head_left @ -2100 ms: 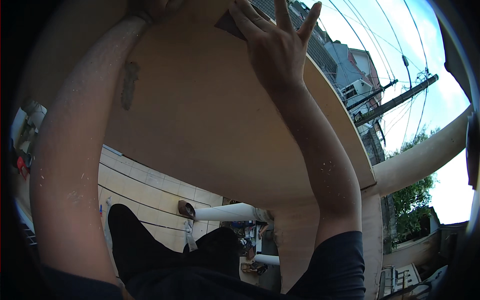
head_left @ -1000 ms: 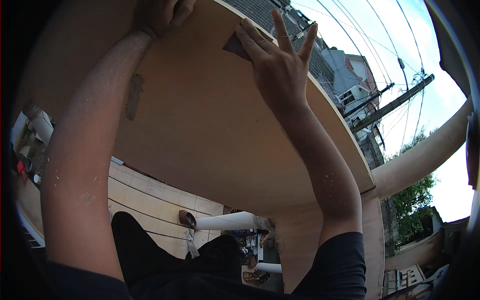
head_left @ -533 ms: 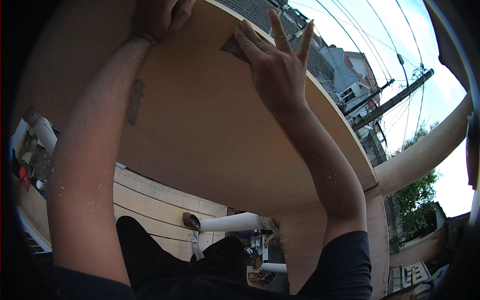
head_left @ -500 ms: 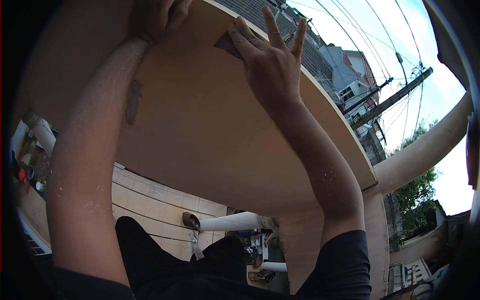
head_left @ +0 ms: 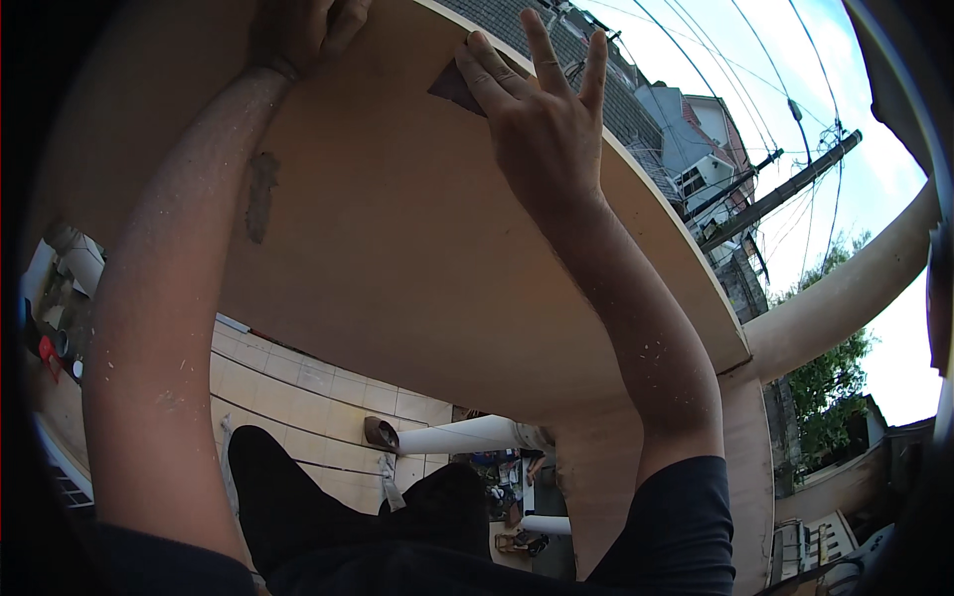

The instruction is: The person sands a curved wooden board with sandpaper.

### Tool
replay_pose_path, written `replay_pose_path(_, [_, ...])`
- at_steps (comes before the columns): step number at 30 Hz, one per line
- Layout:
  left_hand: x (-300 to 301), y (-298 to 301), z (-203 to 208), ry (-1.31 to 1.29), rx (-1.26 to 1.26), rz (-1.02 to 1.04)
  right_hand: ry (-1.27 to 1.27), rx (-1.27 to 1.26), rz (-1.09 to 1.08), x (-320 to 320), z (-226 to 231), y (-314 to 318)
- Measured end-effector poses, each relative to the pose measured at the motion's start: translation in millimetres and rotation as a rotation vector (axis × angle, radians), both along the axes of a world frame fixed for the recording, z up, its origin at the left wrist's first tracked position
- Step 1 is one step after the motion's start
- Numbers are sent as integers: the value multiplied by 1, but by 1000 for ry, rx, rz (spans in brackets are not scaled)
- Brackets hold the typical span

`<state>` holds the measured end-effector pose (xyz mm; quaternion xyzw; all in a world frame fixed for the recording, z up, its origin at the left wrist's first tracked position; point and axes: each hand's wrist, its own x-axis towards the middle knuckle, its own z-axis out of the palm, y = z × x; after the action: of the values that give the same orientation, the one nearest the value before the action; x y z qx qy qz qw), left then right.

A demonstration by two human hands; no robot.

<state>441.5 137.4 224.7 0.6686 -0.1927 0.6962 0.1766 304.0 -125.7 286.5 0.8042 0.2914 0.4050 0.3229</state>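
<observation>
A broad light-brown wooden panel (head_left: pixel 397 228) spans the view above my legs. Near its far edge, my right hand (head_left: pixel 547 134) presses a dark brown piece of sandpaper (head_left: pixel 455 89) flat on the surface. Two fingers lie on the sheet; the other two are raised and spread apart over the panel's edge. At the top left, my left hand (head_left: pixel 303 35) rests on the panel, its thumb side apart, the fingertips cut off by the frame and in shadow. A rough grey patch (head_left: pixel 261 197) marks the wood beside my left forearm.
Below the panel are a tiled floor (head_left: pixel 318 382), a white pipe (head_left: pixel 462 437) and assorted clutter (head_left: pixel 507 477). A pale curved beam (head_left: pixel 845 268) meets the panel's right corner. Beyond the far edge are houses (head_left: pixel 696 149), a utility pole (head_left: pixel 785 189) and wires.
My right hand and the sandpaper have shifted very slightly, with a little more of the sheet showing. My left forearm sits a bit farther left in view.
</observation>
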Motion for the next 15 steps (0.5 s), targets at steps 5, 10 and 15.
replay_pose_path(5, [-8,-5,-1,-18,-36,-53,-30,-25,0,4,-7,12])
replay_pose_path(10, [-5,-6,0,3,-9,-24,-19,-13,50,-4,1,-1])
replay_pose_path(15, [-5,-7,-5,-38,-26,-66,18,10,12,0,-7,12])
